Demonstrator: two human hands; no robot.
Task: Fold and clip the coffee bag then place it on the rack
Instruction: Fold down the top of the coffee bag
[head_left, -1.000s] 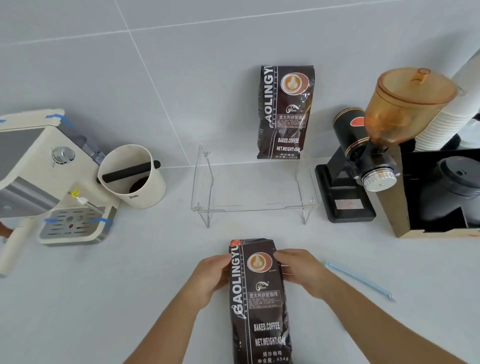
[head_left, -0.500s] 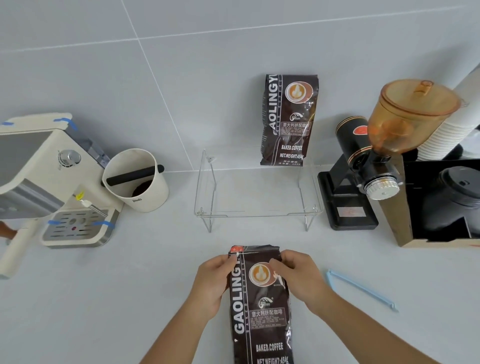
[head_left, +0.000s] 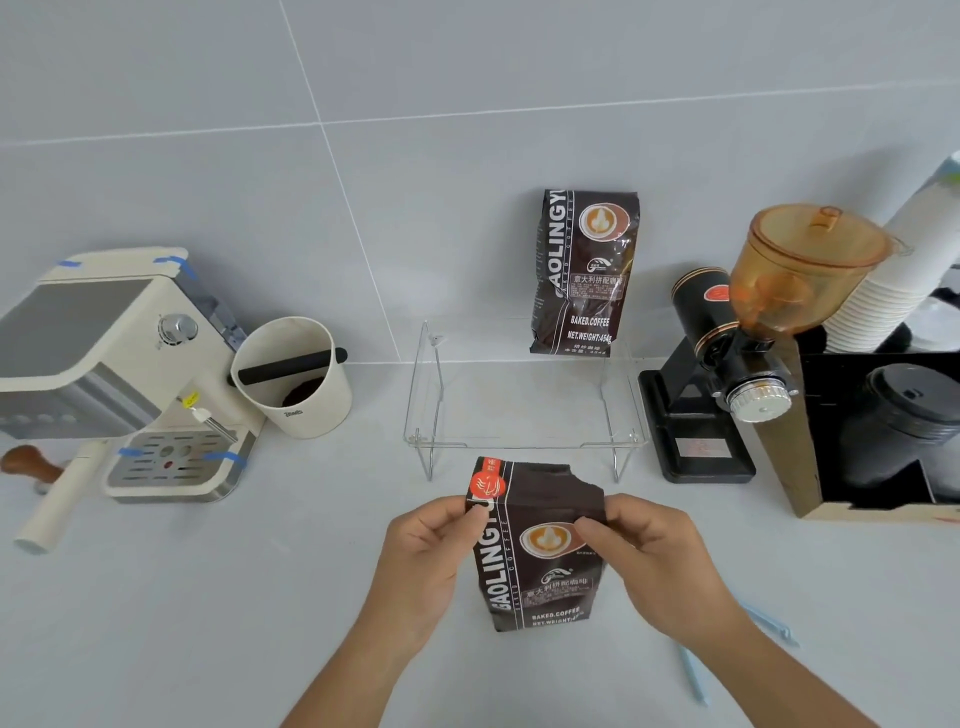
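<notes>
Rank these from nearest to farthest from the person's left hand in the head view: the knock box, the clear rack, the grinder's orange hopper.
From the left hand:
1. Clear rack, just beyond the hand, slightly to its right.
2. Knock box, to the left, beside the espresso machine.
3. Orange hopper, far right, up on the grinder.

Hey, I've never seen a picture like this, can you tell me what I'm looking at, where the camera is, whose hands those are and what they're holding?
There is no machine here. A wide-angle camera on a person's head looks down at their own hands. The left hand and right hand pinch the top of a dark coffee bag on a white counter. Behind it stands a clear rack bearing a second coffee bag. An espresso machine sits left, a grinder right, and a blue clip lies beside the right wrist.
</notes>
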